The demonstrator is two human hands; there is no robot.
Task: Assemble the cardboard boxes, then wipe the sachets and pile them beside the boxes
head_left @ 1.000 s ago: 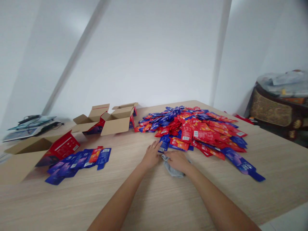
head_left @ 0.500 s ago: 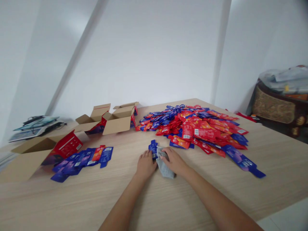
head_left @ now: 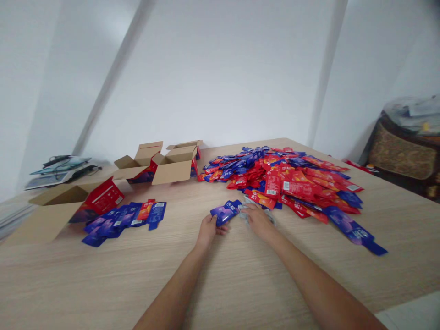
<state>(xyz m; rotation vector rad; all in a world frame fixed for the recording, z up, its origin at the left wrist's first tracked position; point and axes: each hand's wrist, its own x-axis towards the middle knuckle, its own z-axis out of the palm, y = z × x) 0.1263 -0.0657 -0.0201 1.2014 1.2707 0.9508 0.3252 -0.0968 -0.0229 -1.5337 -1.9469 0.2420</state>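
Across the tabletop [head_left: 85, 284], at frame centre, the left hand [head_left: 208, 230] is pinching a packet [head_left: 225, 212], probably light and slick, best edge-held, while the right hand [head_left: 258, 219] is loosely gripping cloth [head_left: 242, 215].

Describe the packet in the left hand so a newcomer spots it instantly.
On the pale table, find the big red-and-blue pile, then move toward the camera and leftward to the left hand. The blue packet there shows a purple design; unlike the piled ones, it is held.
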